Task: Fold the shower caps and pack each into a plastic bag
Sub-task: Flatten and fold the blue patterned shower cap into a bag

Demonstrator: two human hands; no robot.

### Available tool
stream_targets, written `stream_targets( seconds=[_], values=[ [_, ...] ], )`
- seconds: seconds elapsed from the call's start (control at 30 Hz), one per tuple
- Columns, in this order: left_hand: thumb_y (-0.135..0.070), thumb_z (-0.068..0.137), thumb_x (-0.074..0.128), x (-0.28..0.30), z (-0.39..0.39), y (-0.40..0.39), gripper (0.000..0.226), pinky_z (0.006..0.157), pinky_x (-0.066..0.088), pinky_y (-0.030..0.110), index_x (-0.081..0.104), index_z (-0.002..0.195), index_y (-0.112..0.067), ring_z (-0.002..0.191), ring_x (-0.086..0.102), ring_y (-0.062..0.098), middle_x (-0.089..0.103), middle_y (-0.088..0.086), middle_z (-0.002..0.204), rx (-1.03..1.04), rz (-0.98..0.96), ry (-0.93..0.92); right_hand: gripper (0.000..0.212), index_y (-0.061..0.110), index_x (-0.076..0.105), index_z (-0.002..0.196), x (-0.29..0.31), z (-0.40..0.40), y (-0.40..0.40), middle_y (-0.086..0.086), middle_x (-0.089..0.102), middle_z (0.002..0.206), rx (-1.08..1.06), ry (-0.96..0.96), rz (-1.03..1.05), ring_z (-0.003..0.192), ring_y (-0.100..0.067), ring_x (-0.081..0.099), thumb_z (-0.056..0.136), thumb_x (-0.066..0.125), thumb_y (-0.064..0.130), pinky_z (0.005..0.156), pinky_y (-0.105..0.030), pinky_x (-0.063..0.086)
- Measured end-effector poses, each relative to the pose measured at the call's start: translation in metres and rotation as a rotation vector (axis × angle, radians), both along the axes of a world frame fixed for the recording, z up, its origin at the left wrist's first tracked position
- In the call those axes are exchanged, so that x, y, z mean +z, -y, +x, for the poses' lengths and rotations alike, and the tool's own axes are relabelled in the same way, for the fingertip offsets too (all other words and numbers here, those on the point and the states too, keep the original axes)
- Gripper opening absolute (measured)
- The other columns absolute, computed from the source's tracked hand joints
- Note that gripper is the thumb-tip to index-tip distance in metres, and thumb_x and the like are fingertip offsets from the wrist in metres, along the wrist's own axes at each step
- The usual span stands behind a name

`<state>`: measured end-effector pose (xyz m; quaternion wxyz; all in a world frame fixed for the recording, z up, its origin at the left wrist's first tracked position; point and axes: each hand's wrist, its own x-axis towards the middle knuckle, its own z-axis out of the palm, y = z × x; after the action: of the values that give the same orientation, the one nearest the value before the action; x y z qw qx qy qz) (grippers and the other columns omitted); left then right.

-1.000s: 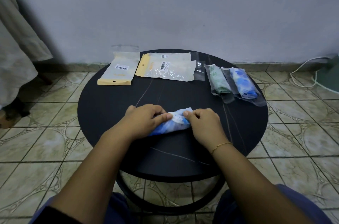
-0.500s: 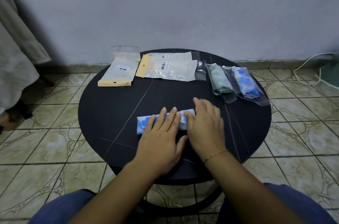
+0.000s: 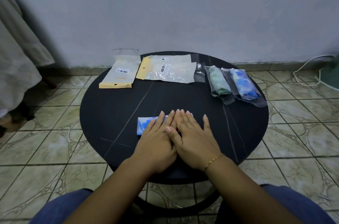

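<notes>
Barcode stickers stood on the left packet and two clear packets; their print was too small to read

Setting: a room in a home. Indicators: the floor is laid with glazed patterned tiles, set diagonally, with a tiled skirting at the base of a plain painted wall. A low round black table stands against that wall; a seated person's knees sit at its near edge. Pale fabric hangs at the left edge of view. A white cable trails across the floor past the table's right edge.
</notes>
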<state>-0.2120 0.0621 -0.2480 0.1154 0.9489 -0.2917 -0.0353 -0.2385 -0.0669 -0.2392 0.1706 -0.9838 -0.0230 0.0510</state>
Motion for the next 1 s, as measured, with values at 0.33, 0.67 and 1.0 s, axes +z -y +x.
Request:
stream_targets(
  seconds=[0.33, 0.67, 1.0],
  values=[
    [-0.048, 0.100, 0.020, 0.002, 0.000, -0.023, 0.066, 0.115, -0.008, 0.023, -0.009, 0.151, -0.017, 0.143, -0.015, 0.004, -0.016, -0.006, 0.158, 0.216, -0.001, -0.110, 0.052, 0.020, 0.009, 0.151, 0.005, 0.007, 0.001, 0.007, 0.005, 0.159, -0.017, 0.003, -0.081, 0.145, -0.006, 0.001, 0.102, 0.013, 0.035, 0.115, -0.042, -0.013],
    [-0.044, 0.099, 0.034, 0.013, 0.024, -0.037, 0.048, 0.115, 0.010, 0.026, 0.032, 0.146, -0.032, 0.144, 0.013, 0.008, 0.020, -0.010, 0.157, 0.217, -0.111, -0.084, 0.049, 0.032, 0.046, 0.134, 0.025, 0.036, 0.027, 0.009, 0.048, 0.131, -0.087, -0.067, 0.221, 0.128, -0.018, 0.032, 0.087, 0.059, 0.037, 0.104, -0.034, 0.025],
    [-0.065, 0.084, 0.047, 0.009, 0.023, -0.024, 0.042, 0.087, 0.037, 0.033, 0.056, 0.104, -0.028, 0.106, 0.050, 0.017, 0.054, -0.008, 0.107, 0.642, -0.208, 0.143, 0.027, 0.023, 0.042, 0.090, 0.031, 0.042, 0.008, -0.002, 0.049, 0.106, -0.175, -0.187, 0.291, 0.108, -0.023, 0.045, 0.077, 0.065, 0.027, 0.081, -0.031, 0.042]
  ],
)
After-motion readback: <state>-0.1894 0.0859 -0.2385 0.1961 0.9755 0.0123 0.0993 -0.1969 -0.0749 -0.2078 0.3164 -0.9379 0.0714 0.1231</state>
